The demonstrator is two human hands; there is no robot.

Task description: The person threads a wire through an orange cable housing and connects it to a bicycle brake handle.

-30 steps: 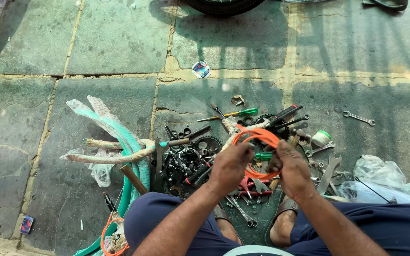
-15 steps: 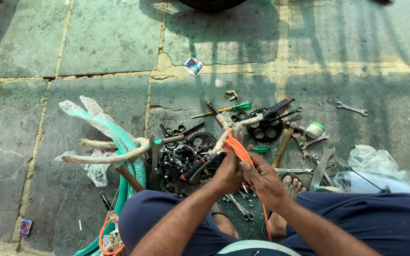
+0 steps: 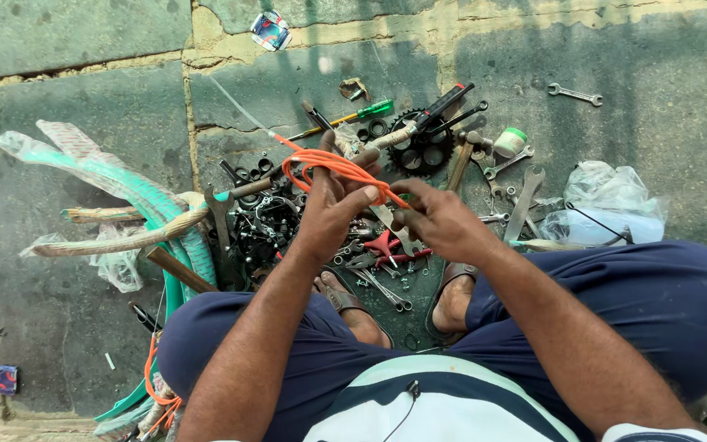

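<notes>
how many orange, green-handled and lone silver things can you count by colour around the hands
Orange: 1, the looped orange cable held by the left hand and the right hand
Green: 1, the green-handled screwdriver
Silver: 1, the lone spanner lying apart at the upper right
Total: 3

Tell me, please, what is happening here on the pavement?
A person squats over a heap of bicycle parts and tools on the stone pavement. The left hand holds loops of orange cable, and the right hand pinches its strand. A chainring and a spanner lie nearby.
</notes>
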